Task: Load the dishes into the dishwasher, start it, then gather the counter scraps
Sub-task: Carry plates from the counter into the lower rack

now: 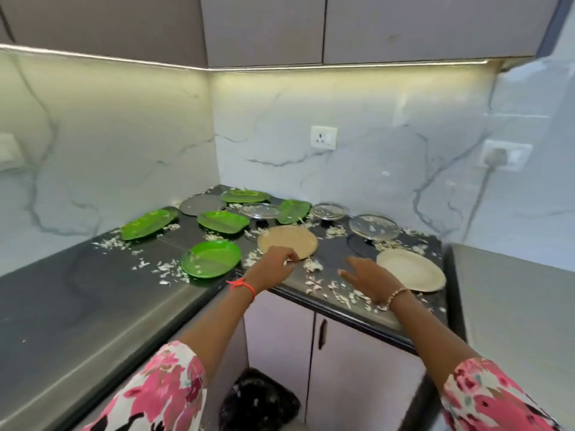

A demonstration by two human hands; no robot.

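Where two runs of dark counter (77,306) meet in a corner, the dishes are laid out flat, backed by a veined marble splashback (373,135) w/ grey wall cabinets (264,26) above. Cupboard doors (357,368) are seen under the counter's front edge, and a bin (258,399) lined w/ a black bag is stood on the floor before them. Five green plates (211,259) are spread over the left and rear of the corner, a grey plate (202,204) among them at the back. Three glass plates (373,227) are ranged along the rear towards the right. A tan plate (287,241) is set near the middle; a cream plate (410,269) lies at the right, near the front edge. The L hand (277,262) is held at the tan plate's near rim, fingers curled down; whether the rim or a scrap is pinched can't be told. The R hand (370,278) is held palm down, fingers apart, nothing gripped, btwn the tan and cream plates. Pale scraps (312,264) are strewn over the counter and on several plates.
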